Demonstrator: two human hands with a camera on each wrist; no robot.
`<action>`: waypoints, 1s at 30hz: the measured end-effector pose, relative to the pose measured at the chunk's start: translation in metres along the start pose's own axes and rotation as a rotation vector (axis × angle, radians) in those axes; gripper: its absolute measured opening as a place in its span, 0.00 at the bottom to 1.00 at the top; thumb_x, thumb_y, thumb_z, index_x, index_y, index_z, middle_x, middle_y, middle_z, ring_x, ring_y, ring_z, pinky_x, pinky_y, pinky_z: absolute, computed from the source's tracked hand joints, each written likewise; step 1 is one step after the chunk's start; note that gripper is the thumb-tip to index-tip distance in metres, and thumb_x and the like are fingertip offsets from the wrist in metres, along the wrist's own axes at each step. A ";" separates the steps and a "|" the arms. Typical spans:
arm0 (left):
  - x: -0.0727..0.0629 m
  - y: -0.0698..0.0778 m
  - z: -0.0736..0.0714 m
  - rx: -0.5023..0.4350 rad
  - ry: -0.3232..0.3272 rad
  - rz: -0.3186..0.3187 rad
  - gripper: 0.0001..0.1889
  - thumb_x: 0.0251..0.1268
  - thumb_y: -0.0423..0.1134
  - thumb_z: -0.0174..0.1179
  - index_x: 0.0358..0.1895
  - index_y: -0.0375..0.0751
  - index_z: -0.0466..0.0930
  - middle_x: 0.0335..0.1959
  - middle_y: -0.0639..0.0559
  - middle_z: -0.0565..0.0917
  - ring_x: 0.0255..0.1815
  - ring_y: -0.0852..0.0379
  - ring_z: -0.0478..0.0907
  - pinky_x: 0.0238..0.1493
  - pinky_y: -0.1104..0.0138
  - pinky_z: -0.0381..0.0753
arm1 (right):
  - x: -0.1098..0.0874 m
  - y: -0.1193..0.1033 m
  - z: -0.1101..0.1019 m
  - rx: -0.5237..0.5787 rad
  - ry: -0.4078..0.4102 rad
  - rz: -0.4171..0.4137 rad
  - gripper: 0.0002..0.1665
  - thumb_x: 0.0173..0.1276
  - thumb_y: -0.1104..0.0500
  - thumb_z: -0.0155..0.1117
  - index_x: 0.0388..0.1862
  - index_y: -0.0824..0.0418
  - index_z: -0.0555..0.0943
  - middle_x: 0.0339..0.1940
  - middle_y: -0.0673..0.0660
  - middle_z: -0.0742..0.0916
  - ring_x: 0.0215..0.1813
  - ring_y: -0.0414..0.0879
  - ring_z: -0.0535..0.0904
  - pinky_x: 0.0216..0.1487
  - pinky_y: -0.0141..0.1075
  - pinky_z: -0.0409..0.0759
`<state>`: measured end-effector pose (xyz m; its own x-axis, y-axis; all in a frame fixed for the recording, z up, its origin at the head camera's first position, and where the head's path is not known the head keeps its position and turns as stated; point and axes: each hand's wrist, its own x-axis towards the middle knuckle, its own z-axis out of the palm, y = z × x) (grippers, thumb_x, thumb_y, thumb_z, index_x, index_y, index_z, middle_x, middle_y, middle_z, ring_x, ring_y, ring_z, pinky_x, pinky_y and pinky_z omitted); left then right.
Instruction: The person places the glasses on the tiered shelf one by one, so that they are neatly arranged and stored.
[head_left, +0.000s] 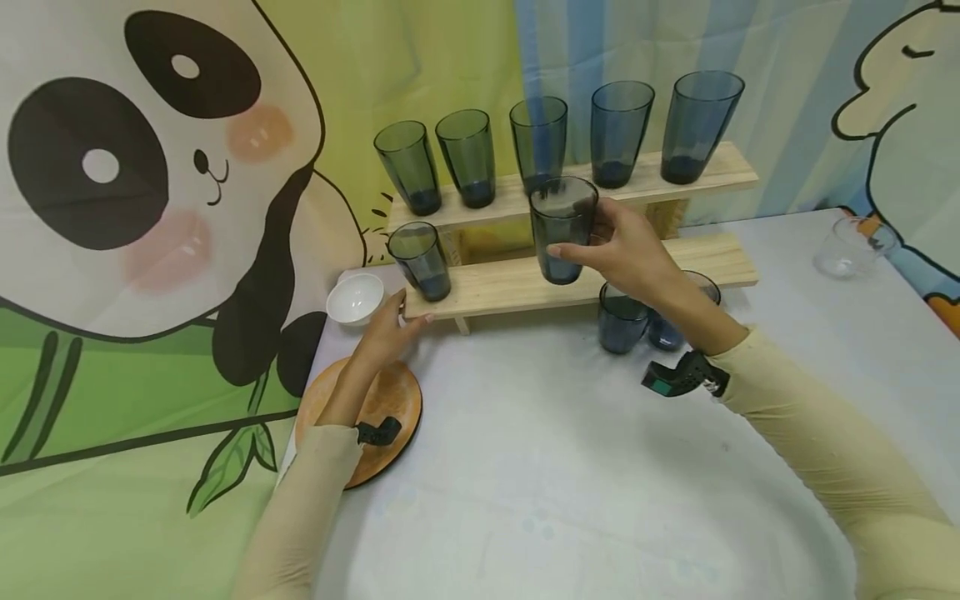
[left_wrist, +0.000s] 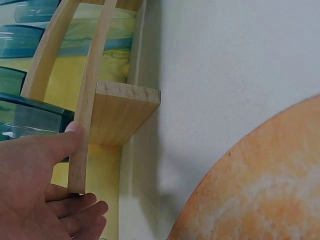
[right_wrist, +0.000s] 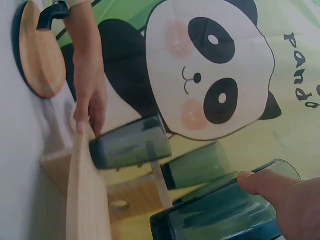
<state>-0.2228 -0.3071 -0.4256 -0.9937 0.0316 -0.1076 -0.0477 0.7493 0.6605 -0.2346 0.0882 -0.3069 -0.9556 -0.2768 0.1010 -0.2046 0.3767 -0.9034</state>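
Note:
My right hand (head_left: 626, 254) grips a smoky blue-grey drinking glass (head_left: 558, 233), held upright in front of the two-tier wooden shelf (head_left: 495, 287). In the right wrist view the thumb lies along the side of this glass (right_wrist: 220, 215). My left hand (head_left: 386, 333) holds the left end of the lower board, its thumb against the board (left_wrist: 82, 145) and the other fingers around the end. One glass (head_left: 422, 271) stands on the lower board beside that hand. Several matching glasses (head_left: 540, 150) stand in a row on the upper board.
Two more glasses (head_left: 621, 321) stand on the white table (head_left: 540, 467) before the shelf's right part, partly behind my right forearm. A white bowl (head_left: 356, 298) and a round orange-brown plate (head_left: 401, 400) lie at left. A clear glass vessel (head_left: 847, 250) stands far right.

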 end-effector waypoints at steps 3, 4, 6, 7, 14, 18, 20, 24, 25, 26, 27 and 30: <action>0.000 -0.001 -0.001 0.002 0.004 0.005 0.49 0.77 0.58 0.61 0.85 0.33 0.47 0.83 0.32 0.60 0.84 0.35 0.56 0.83 0.41 0.56 | 0.008 -0.003 0.020 0.056 -0.022 -0.007 0.35 0.70 0.51 0.77 0.69 0.63 0.75 0.60 0.61 0.84 0.59 0.54 0.83 0.55 0.41 0.82; 0.000 -0.001 -0.002 0.003 0.004 0.008 0.49 0.77 0.59 0.61 0.85 0.33 0.47 0.83 0.32 0.60 0.84 0.35 0.56 0.83 0.41 0.56 | 0.010 -0.004 0.026 0.070 -0.027 -0.005 0.36 0.70 0.51 0.77 0.70 0.63 0.74 0.61 0.61 0.84 0.60 0.54 0.83 0.57 0.44 0.82; -0.001 -0.002 -0.002 0.004 0.003 0.007 0.49 0.77 0.59 0.61 0.85 0.33 0.47 0.83 0.32 0.60 0.84 0.35 0.56 0.82 0.41 0.57 | 0.014 -0.005 0.040 0.099 -0.033 -0.014 0.38 0.70 0.52 0.77 0.72 0.63 0.73 0.63 0.61 0.84 0.62 0.54 0.83 0.60 0.47 0.83; 0.000 -0.002 -0.002 0.005 0.003 0.008 0.49 0.77 0.59 0.61 0.85 0.33 0.48 0.83 0.32 0.60 0.84 0.35 0.56 0.82 0.41 0.58 | 0.016 -0.005 0.047 0.108 -0.033 -0.019 0.39 0.70 0.52 0.77 0.73 0.63 0.72 0.65 0.61 0.83 0.63 0.54 0.83 0.61 0.48 0.83; -0.001 -0.002 -0.001 -0.001 0.006 0.020 0.48 0.77 0.58 0.61 0.85 0.33 0.49 0.82 0.31 0.62 0.83 0.35 0.58 0.82 0.41 0.58 | 0.032 0.001 0.090 0.115 -0.004 -0.014 0.42 0.69 0.50 0.78 0.76 0.60 0.71 0.66 0.61 0.83 0.65 0.55 0.81 0.64 0.49 0.82; -0.001 -0.002 -0.001 -0.010 0.010 0.026 0.48 0.77 0.57 0.62 0.85 0.33 0.50 0.81 0.31 0.63 0.83 0.34 0.58 0.82 0.41 0.57 | 0.043 0.007 0.106 0.111 0.025 0.005 0.42 0.68 0.49 0.79 0.75 0.61 0.71 0.65 0.61 0.83 0.64 0.55 0.81 0.64 0.49 0.82; -0.001 -0.001 0.000 -0.012 0.010 0.023 0.48 0.77 0.57 0.62 0.85 0.33 0.50 0.81 0.31 0.63 0.83 0.34 0.58 0.82 0.41 0.58 | 0.048 0.010 0.113 0.115 0.041 0.011 0.43 0.67 0.48 0.79 0.74 0.61 0.71 0.64 0.61 0.84 0.63 0.55 0.81 0.64 0.48 0.82; 0.000 -0.001 0.001 -0.016 0.008 0.022 0.48 0.77 0.57 0.62 0.85 0.33 0.49 0.81 0.31 0.63 0.83 0.34 0.59 0.82 0.41 0.58 | 0.055 0.016 0.124 0.128 0.068 0.014 0.44 0.67 0.48 0.80 0.75 0.61 0.71 0.63 0.61 0.85 0.62 0.54 0.82 0.62 0.47 0.83; -0.001 0.000 0.001 -0.020 0.008 0.022 0.48 0.77 0.57 0.62 0.85 0.33 0.49 0.81 0.31 0.63 0.83 0.34 0.59 0.82 0.41 0.58 | 0.056 0.017 0.126 0.129 0.072 0.015 0.44 0.66 0.48 0.80 0.75 0.61 0.71 0.63 0.61 0.85 0.62 0.54 0.83 0.63 0.47 0.83; 0.000 0.000 0.001 -0.021 0.008 0.021 0.48 0.77 0.57 0.62 0.85 0.33 0.49 0.81 0.31 0.63 0.83 0.34 0.59 0.82 0.41 0.58 | 0.057 0.017 0.129 0.127 0.073 0.016 0.44 0.66 0.48 0.80 0.75 0.61 0.71 0.63 0.61 0.85 0.62 0.54 0.82 0.63 0.47 0.83; 0.000 -0.001 0.001 -0.022 0.010 0.021 0.48 0.77 0.57 0.62 0.85 0.33 0.50 0.81 0.31 0.63 0.83 0.34 0.59 0.82 0.41 0.58 | 0.058 0.018 0.131 0.122 0.074 0.017 0.44 0.67 0.48 0.79 0.75 0.61 0.71 0.63 0.61 0.85 0.62 0.54 0.82 0.63 0.47 0.82; 0.000 -0.001 0.001 -0.022 0.009 0.024 0.48 0.77 0.57 0.62 0.85 0.33 0.49 0.81 0.30 0.63 0.83 0.34 0.59 0.82 0.41 0.57 | 0.061 0.021 0.136 0.109 0.079 0.023 0.45 0.66 0.47 0.79 0.75 0.62 0.70 0.63 0.61 0.84 0.63 0.55 0.81 0.63 0.47 0.82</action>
<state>-0.2228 -0.3073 -0.4268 -0.9954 0.0436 -0.0853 -0.0261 0.7337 0.6790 -0.2682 -0.0413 -0.3768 -0.9744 -0.1973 0.1080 -0.1620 0.2826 -0.9455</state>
